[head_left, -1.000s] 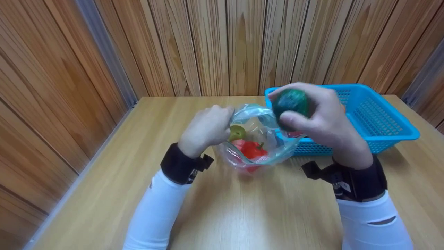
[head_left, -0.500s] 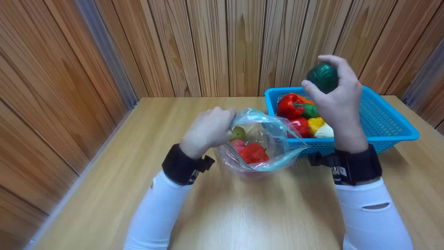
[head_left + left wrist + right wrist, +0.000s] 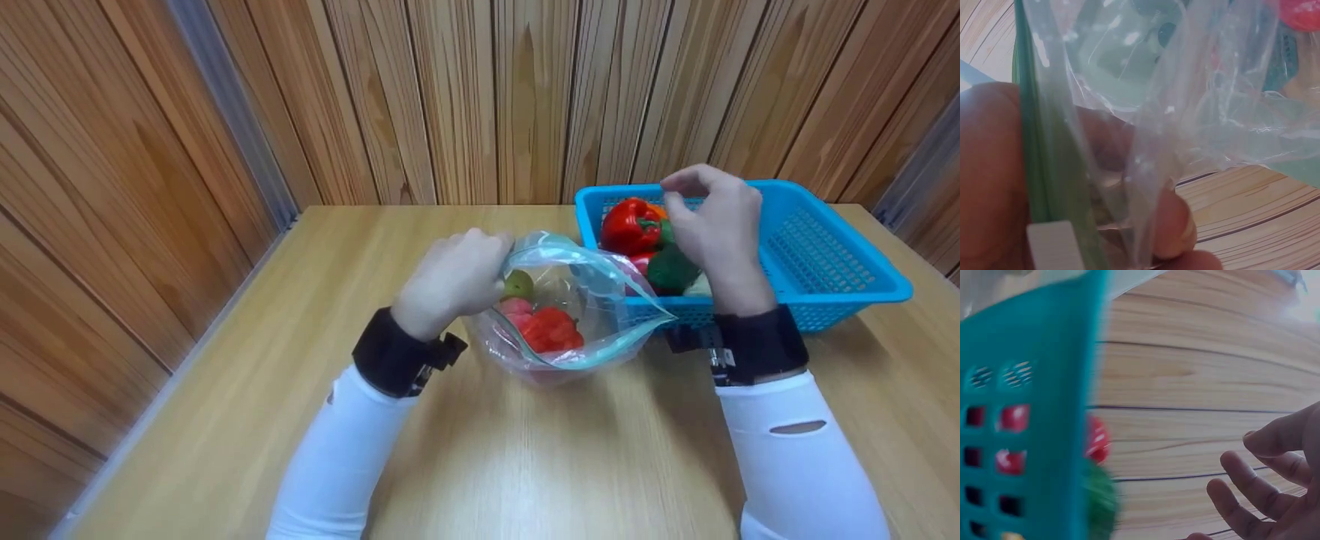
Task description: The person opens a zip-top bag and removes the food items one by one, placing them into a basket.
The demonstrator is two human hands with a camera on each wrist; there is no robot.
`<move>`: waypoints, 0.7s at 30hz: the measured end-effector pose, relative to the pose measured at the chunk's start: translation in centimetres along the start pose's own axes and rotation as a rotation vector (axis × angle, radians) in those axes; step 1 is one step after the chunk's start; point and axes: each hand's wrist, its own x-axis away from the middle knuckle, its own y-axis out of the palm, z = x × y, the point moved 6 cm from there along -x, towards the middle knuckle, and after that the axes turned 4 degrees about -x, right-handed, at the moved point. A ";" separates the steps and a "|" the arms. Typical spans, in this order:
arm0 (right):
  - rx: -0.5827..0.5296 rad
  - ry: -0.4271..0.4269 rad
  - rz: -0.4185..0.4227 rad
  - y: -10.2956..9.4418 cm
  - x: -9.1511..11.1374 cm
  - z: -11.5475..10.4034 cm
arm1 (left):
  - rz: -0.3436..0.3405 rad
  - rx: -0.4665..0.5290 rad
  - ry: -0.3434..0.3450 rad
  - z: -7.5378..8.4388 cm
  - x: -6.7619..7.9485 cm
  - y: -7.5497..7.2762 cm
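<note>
My left hand [image 3: 456, 276] grips the rim of a clear zip bag [image 3: 600, 352], whose mouth gapes wide. The green zip strip [image 3: 1044, 140] runs between thumb and fingers in the left wrist view. Inside the bag lie a green round fruit [image 3: 517, 285], something pink [image 3: 516, 307] and a red pepper [image 3: 553, 330]. My right hand [image 3: 718, 221] hovers over the blue basket [image 3: 836, 300], fingers loosely bent and holding nothing. Below it, a dark green round vegetable [image 3: 671, 271] rests among the basket's contents, beside a red bell pepper [image 3: 626, 227].
The basket stands at the back right of the wooden table [image 3: 480, 465], its left end full of produce, partly hidden by my right hand. A white item [image 3: 699, 286] shows at its front. Wooden panelling [image 3: 450, 97] rises behind the table.
My right hand has carried the dark green vegetable away from the bag, raised it over the basket, and let it go there. The left hand stays at the bag's rim.
</note>
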 end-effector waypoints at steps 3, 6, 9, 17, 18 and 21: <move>-0.092 -0.175 0.065 -0.8 1.1 -3.1 | 0.006 0.000 0.005 0.0 0.0 0.0; -0.162 -0.405 0.048 -1.1 2.8 -6.3 | 0.011 0.002 0.008 0.0 0.0 0.2; -0.245 -0.656 -0.076 -0.8 4.8 -9.2 | 0.015 0.006 0.007 0.0 0.0 0.2; -0.369 -0.845 -0.707 2.1 9.0 -12.0 | 0.016 -0.002 0.000 0.0 0.0 0.1; -0.322 -0.807 -0.781 2.8 9.3 -11.9 | 0.018 -0.006 0.002 0.0 0.0 0.1; -0.131 -0.691 -0.929 5.3 9.8 -11.3 | 0.021 -0.024 0.006 0.0 0.0 0.0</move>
